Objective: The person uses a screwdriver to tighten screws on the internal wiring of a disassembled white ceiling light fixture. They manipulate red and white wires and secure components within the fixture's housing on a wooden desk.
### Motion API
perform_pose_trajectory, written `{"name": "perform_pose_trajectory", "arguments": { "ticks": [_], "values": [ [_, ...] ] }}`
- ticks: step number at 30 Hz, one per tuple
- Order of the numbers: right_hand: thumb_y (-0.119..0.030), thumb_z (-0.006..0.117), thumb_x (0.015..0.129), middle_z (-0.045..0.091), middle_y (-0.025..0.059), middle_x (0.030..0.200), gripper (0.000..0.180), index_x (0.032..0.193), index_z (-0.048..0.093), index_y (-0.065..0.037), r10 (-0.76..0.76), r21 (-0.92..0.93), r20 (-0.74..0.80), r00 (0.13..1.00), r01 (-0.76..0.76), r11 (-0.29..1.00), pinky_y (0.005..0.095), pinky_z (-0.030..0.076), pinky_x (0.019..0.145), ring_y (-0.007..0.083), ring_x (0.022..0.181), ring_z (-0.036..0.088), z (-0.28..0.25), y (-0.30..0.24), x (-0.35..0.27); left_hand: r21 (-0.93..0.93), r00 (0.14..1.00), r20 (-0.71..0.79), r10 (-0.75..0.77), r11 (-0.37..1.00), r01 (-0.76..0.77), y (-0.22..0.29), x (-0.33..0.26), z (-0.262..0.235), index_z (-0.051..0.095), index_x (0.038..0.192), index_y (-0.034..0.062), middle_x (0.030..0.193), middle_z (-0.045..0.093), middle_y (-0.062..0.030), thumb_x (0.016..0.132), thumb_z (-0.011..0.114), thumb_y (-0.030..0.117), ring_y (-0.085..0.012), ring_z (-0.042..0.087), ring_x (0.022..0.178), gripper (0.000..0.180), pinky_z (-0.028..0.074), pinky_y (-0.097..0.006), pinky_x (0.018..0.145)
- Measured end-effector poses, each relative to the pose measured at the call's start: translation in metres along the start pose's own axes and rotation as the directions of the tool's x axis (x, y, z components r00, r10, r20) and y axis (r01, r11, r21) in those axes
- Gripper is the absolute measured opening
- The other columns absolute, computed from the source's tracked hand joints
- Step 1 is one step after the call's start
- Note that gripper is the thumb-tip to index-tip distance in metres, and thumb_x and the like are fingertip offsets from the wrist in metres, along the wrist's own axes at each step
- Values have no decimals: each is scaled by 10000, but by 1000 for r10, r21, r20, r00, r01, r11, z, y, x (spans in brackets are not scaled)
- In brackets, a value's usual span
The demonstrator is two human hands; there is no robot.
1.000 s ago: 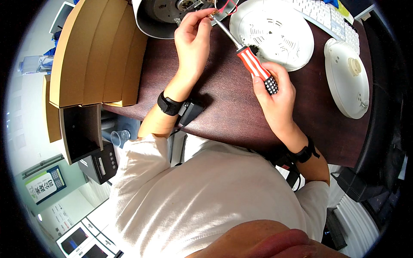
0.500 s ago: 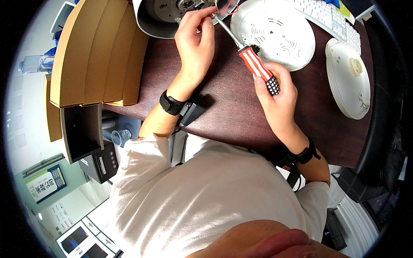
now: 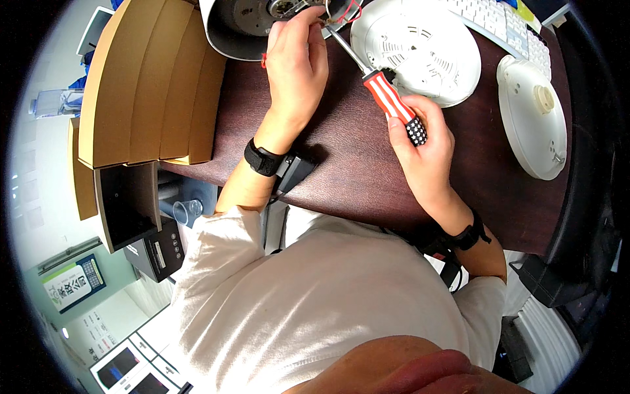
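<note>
We had our right hand [image 3: 423, 148] closed around the red-and-white striped handle of a screwdriver [image 3: 392, 105], right of the frame's centre, the fingers wrapped about its dark, star-patterned butt end. The metal shaft ran up and to the left from the handle, with its tip at the open underside of a round grey device [image 3: 246, 26] at the top centre of the frame. We could not make out the exact spot the tip touched, since our left fingers partly covered it.

Our left hand [image 3: 295, 62] lay over the dark brown table [image 3: 341, 164] in the upper middle of the frame, its fingertips curled and pinched together at the rim of the grey device, right beside the screwdriver tip. Whether they pinched a small part we could not tell. A loop of red wire [image 3: 348, 12] showed just to the right of those fingers.

Just to the right of the shaft sat a round white cover [image 3: 426, 52] with vent slots, touching or nearly touching the handle. A second white disc [image 3: 531, 118] lay at the right of the frame, apart from the first. A stack of flat cardboard boxes [image 3: 151, 85] filled the upper left, and a white keyboard [image 3: 505, 26] ran along the upper right edge.
</note>
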State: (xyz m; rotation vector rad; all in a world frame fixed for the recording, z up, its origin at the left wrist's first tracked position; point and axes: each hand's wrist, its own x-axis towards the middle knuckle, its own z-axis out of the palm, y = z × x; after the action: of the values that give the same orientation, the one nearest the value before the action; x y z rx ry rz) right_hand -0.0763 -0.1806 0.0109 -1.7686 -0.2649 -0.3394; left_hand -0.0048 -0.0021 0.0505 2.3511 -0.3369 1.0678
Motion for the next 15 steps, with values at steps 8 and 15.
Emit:
{"name": "perform_pose_trajectory", "arguments": {
  "ticks": [8, 15],
  "values": [
    [-41, 700, 752, 618, 133, 827, 280, 990, 556, -13, -4, -64, 4, 1000, 4, 998, 336, 500, 664, 252, 724, 631, -3, -4, 2, 51, 986, 93, 141, 988, -146, -9, 1, -2, 609, 1032, 42, 874, 653, -101, 854, 567, -9, -258, 585, 769, 190, 481, -336, 697],
    [-49, 707, 746, 616, 140, 824, 283, 983, 556, -19, -19, -107, 8, 1000, 20, 994, 348, 501, 654, 276, 722, 632, -7, -5, 5, -34, 983, 120, 137, 990, -134, -22, -1, 3, 610, 1021, 44, 876, 655, -100, 848, 571, -18, -253, 590, 784, 189, 480, -336, 698]
  ]
}}
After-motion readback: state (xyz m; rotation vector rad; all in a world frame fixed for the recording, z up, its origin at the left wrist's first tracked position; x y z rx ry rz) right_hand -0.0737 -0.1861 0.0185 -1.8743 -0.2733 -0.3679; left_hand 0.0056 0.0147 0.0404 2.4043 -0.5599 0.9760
